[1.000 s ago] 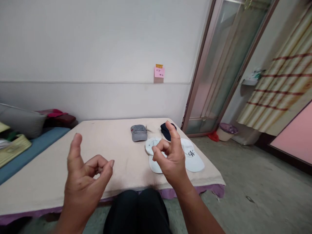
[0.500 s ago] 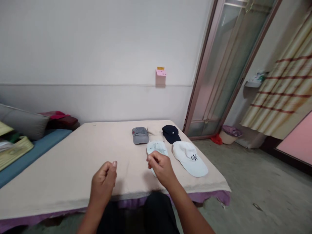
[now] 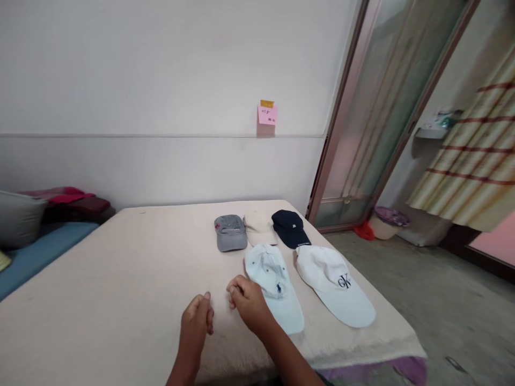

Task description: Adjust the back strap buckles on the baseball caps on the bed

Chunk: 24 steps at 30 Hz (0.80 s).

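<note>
Several caps lie on a cream-covered bed (image 3: 120, 279). A pale blue cap (image 3: 273, 284) is nearest, with a white cap (image 3: 333, 287) bearing dark letters to its right. Behind them sit a grey cap (image 3: 230, 232), a cream cap (image 3: 257, 229) and a navy cap (image 3: 290, 228). My right hand (image 3: 247, 303) hovers low over the bed, fingers curled, just left of the pale blue cap. My left hand (image 3: 196, 321) is close beside it, fingers also curled. Neither hand holds anything.
A pink sticky note (image 3: 267, 113) is stuck on the white wall. A glass sliding door (image 3: 374, 123) and striped curtain (image 3: 470, 161) stand to the right, above a grey floor (image 3: 442, 300). A blue mattress (image 3: 36, 249) with pillows lies at the left.
Both hands dropped from raised, gesturing poses down to the bed and came close together. The view moved closer to the bed, and the caps are now unobstructed.
</note>
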Each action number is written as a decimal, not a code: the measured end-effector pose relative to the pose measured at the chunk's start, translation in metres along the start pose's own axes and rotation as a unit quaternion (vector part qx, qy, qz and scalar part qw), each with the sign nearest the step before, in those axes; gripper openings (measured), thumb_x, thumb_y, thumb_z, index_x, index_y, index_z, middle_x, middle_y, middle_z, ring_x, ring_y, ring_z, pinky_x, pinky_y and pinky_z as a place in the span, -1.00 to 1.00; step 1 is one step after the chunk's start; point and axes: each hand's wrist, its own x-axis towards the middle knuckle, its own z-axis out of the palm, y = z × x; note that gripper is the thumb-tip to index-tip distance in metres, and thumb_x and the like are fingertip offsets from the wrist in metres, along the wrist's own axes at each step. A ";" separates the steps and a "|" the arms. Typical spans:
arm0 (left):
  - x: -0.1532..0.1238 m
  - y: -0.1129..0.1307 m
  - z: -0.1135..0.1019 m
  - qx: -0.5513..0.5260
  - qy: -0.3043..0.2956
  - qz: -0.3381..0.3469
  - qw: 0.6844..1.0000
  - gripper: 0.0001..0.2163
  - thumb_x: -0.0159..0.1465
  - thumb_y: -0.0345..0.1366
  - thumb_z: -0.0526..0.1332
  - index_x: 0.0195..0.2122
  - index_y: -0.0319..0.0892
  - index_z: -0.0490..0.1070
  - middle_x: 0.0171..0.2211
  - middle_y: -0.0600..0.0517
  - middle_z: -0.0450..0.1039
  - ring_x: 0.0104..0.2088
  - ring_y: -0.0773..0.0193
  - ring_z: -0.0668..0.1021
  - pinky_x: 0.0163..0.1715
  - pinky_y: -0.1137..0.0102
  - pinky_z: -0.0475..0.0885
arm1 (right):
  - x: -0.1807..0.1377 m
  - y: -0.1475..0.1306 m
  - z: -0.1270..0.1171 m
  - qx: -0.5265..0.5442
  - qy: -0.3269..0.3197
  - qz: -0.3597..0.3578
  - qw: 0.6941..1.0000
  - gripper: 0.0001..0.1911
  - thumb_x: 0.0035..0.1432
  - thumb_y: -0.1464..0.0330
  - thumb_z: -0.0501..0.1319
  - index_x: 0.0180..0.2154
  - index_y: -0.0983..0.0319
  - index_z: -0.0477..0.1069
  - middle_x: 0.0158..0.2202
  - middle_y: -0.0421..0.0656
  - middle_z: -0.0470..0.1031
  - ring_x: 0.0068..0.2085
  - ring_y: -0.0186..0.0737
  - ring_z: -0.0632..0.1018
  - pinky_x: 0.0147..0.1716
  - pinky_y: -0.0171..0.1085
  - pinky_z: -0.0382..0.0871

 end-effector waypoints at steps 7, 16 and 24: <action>0.052 -0.020 0.041 -0.049 0.002 -0.030 0.998 -0.64 0.19 -0.06 0.11 -0.66 -0.12 0.12 -0.75 0.20 0.12 -0.69 0.38 0.23 -0.66 0.46 0.16 | 0.024 0.042 0.015 0.045 0.015 -0.010 0.999 -0.82 0.09 0.50 -0.01 -0.50 0.24 0.28 -0.63 -0.27 0.33 -0.55 -0.35 0.39 -0.53 -0.40 0.21; 0.065 -0.058 0.070 -0.131 -0.090 -0.118 0.980 -0.78 0.03 -0.13 0.26 -0.50 -0.21 0.41 -0.51 0.01 0.44 -0.46 0.21 0.48 -0.45 0.36 0.39 | 0.023 0.076 -0.005 -0.019 0.080 0.021 0.996 -0.84 0.09 0.48 0.03 -0.48 0.25 0.32 -0.53 -0.20 0.38 -0.47 -0.30 0.38 -0.51 -0.37 0.20; 0.052 -0.041 0.083 -0.058 -0.071 -0.090 0.992 -0.81 0.07 -0.19 0.19 -0.46 -0.20 0.48 -0.48 -0.05 0.52 -0.42 0.13 0.51 -0.39 0.33 0.40 | 0.009 0.076 -0.011 -0.088 0.082 -0.003 0.993 -0.81 0.10 0.51 0.02 -0.46 0.26 0.35 -0.49 -0.18 0.41 -0.44 -0.30 0.38 -0.46 -0.36 0.17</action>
